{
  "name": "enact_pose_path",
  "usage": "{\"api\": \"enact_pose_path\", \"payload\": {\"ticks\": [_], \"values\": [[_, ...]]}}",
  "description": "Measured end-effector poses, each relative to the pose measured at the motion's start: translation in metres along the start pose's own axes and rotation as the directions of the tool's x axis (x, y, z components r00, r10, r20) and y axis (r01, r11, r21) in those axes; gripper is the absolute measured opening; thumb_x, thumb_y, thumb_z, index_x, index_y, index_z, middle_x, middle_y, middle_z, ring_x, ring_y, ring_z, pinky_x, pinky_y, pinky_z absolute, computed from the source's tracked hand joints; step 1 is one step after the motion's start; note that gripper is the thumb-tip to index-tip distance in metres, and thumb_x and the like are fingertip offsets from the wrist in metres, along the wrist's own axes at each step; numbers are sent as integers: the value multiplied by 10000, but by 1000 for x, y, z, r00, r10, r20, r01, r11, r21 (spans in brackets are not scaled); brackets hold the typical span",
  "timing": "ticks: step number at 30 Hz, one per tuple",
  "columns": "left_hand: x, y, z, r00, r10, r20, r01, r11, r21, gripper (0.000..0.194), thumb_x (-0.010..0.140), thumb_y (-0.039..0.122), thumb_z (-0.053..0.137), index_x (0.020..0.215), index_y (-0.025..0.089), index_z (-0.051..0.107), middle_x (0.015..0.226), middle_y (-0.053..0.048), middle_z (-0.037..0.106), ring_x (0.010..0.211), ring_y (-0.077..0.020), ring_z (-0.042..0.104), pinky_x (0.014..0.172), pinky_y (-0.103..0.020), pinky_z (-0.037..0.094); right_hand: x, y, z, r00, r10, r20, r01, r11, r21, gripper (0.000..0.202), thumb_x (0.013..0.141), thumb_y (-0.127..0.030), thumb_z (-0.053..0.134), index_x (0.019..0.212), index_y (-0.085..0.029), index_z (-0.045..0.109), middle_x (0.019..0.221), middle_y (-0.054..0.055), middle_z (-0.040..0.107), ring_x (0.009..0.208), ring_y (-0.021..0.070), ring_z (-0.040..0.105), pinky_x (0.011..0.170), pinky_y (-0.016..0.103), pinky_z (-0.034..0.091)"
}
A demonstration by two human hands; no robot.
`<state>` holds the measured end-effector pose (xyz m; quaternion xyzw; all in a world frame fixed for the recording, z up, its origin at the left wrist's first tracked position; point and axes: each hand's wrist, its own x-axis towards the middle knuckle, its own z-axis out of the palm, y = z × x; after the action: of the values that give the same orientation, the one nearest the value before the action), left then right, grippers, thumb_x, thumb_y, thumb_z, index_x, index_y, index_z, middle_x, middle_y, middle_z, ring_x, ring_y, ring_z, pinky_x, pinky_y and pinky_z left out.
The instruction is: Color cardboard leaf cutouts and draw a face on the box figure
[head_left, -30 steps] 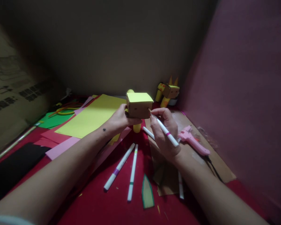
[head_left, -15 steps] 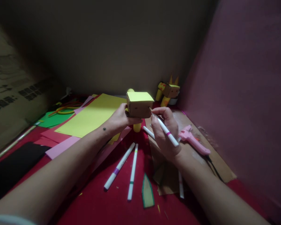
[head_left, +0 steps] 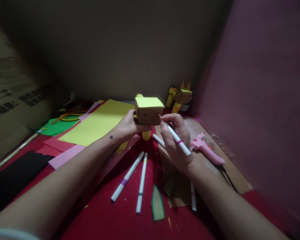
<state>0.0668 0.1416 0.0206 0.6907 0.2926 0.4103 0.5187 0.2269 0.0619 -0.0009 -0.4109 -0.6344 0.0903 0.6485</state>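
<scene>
In the middle of the view, my left hand (head_left: 127, 126) grips a small cardboard box (head_left: 149, 115) with a yellow paper top, its fingers beneath and behind it. A yellow tube shows below and behind the box. Small dark marks sit on the box's front face. My right hand (head_left: 176, 136) is closed round a white marker (head_left: 177, 139) with a pink band. The marker's tip is at the right side of that front face; whether it touches, I cannot tell. Below lie a purple-banded marker (head_left: 127, 177) and a green-banded marker (head_left: 141, 183).
A pink glue gun (head_left: 207, 149) rests on a cardboard sheet (head_left: 236, 173) at right. A finished-looking cardboard animal figure (head_left: 183, 96) stands behind. Yellow paper (head_left: 97, 123) and other coloured sheets lie at left. A green-edged pointed cutout (head_left: 157, 204) lies in front on the red cloth (head_left: 102, 213).
The marker tip and my right hand have shifted very slightly left along the box's front face. My left hand keeps its hold on the box.
</scene>
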Motion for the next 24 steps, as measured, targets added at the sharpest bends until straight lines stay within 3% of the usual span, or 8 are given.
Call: {"api": "enact_pose_path", "payload": {"ticks": [24], "values": [[-1, 0, 0, 999, -34, -8, 34, 999, 9, 579, 601, 219, 840, 1144, 132, 659, 1029, -97, 715, 855, -234, 659, 698, -306, 539, -1, 0, 0, 1000, 14, 7, -14, 1000, 15, 44, 936, -224, 569, 979, -235, 565, 802, -24, 599, 709, 147, 583, 634, 297, 452]]}}
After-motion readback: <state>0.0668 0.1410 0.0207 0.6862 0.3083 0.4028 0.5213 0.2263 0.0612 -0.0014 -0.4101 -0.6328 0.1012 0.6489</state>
